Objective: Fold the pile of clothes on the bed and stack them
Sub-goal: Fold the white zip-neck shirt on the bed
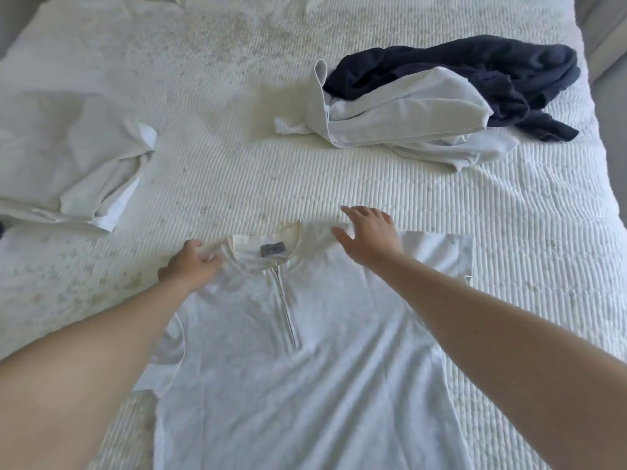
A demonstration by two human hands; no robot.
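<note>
A bedroom at home; a bed [237, 137] with white quilted cover, loose clothes [441, 93] lying on it.

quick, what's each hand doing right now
Left hand: pinching the shirt at its left shoulder, by the collar.
Right hand: open, fingers spread over the shirt's right shoulder, holding nothing.

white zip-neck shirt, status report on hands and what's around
Left hand pinches white zip-neck shirt at the collar; right hand open on its shoulder. Shirt flat, unfolded. Navy and white clothes pile beyond, apart.
</note>
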